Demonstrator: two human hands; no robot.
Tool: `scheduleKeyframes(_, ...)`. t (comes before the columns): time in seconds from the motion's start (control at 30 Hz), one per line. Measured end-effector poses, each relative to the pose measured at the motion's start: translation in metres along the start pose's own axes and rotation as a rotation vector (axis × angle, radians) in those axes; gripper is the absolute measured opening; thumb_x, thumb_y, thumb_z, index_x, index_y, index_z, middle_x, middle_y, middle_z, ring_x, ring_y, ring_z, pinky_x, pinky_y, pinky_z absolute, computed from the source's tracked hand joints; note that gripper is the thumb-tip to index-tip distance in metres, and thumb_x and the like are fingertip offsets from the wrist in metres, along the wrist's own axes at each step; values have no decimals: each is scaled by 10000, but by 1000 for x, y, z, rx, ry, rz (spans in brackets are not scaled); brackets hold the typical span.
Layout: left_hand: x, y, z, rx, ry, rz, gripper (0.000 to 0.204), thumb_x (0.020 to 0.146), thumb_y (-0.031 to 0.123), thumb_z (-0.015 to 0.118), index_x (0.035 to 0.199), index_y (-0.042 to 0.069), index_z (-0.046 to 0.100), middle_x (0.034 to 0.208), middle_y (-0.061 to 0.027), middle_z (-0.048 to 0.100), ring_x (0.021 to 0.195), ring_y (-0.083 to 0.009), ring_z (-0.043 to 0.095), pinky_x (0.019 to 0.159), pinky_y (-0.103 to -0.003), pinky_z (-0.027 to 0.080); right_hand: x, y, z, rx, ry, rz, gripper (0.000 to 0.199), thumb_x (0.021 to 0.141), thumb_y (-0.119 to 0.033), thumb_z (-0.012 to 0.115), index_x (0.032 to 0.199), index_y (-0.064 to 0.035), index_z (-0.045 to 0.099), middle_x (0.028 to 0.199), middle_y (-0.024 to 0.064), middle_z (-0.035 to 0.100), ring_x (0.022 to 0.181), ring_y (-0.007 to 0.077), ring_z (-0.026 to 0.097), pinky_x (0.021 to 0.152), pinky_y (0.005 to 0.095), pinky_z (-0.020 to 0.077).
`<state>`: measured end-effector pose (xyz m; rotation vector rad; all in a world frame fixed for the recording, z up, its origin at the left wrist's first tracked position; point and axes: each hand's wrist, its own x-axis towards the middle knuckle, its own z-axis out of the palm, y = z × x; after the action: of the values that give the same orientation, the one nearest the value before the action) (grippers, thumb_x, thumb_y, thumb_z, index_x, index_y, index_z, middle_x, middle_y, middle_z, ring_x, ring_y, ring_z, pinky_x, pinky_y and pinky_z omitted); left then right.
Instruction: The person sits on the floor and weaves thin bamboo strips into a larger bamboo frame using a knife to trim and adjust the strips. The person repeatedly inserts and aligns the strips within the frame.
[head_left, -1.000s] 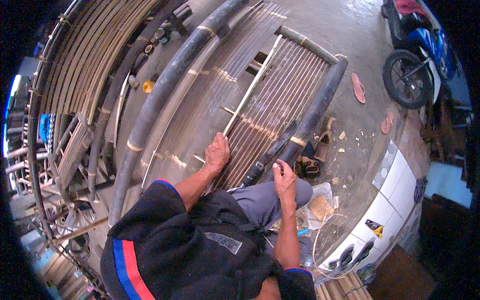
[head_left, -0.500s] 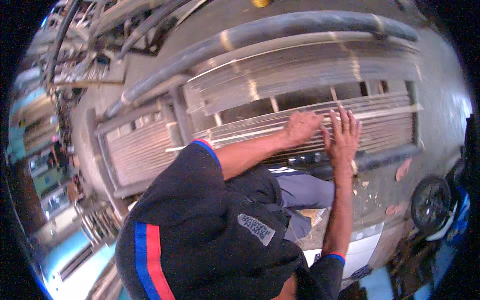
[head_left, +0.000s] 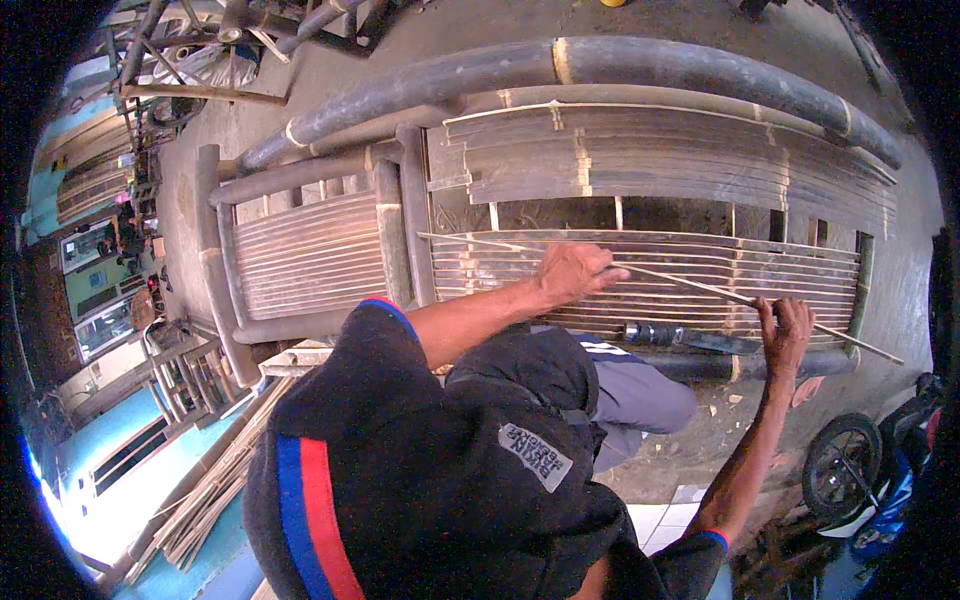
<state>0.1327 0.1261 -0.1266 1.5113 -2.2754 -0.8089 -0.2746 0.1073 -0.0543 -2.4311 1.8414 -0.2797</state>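
Note:
A long, thin bamboo strip (head_left: 690, 283) slants across the slatted seat of a dark bamboo bench (head_left: 650, 63). My left hand (head_left: 580, 272) is closed around it near the middle. Further right, my right hand (head_left: 788, 325) pinches the same strip, whose end sticks out past the bench's right side. Beneath it, the pale seat slats (head_left: 480, 262) run side by side with narrow gaps between them. Close to my legs, a knife with a dark handle (head_left: 650, 332) and a broad blade lies along the front of the seat.
A slatted side panel (head_left: 310, 245) in a bamboo frame adjoins the bench on the left. Cut bamboo strips (head_left: 215, 490) lie bundled at the lower left. A motorbike wheel (head_left: 843, 468) stands at the lower right, and more bamboo frames (head_left: 200, 93) are at the upper left.
My right hand has moved right and down, away from my left, and its spread fingers have closed on the strip. The strip now slants across the slats. My view has shifted.

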Motion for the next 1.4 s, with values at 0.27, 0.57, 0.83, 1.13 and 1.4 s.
scheduleKeyframes(0.27,3,0,17,-45,-92,-5,587,942,590,528,699,64,617,673,-144,629,633,-351,638,557,-486,500,-15,1,4,-29,25,9,362,885,-294,732,675,-58,556,666,84,540,694,278,543,735,424,398)
scheduleKeyframes(0.57,-16,-46,-1,65,-184,-173,592,926,637,501,778,97,692,755,-161,668,699,-369,657,617,-481,506,12,-48,24,-269,199,193,496,818,-463,765,1144,-103,665,1210,142,582,1166,368,531,1089,506,349)
scheduleKeyframes(0.83,10,-30,-26,-39,-50,-311,560,902,588,595,733,57,645,634,-170,612,620,-374,614,581,-477,449,49,-12,60,-79,416,646,1000,840,-621,663,1451,113,365,1579,331,196,1471,439,242,1170,554,257)
scheduleKeyframes(1.13,0,-24,-38,-116,-15,-336,541,863,536,688,699,23,646,567,-165,540,514,-327,541,542,-429,425,51,20,111,188,121,657,994,849,-621,640,1473,94,343,1566,321,252,1445,471,278,1156,532,290)
scheduleKeyframes(1.4,0,-22,-39,-102,-25,-360,546,870,539,676,691,25,639,562,-159,543,519,-324,557,544,-430,426,51,21,117,263,59,684,1002,849,-611,643,1497,74,305,1597,290,201,1460,469,246,1158,555,274)
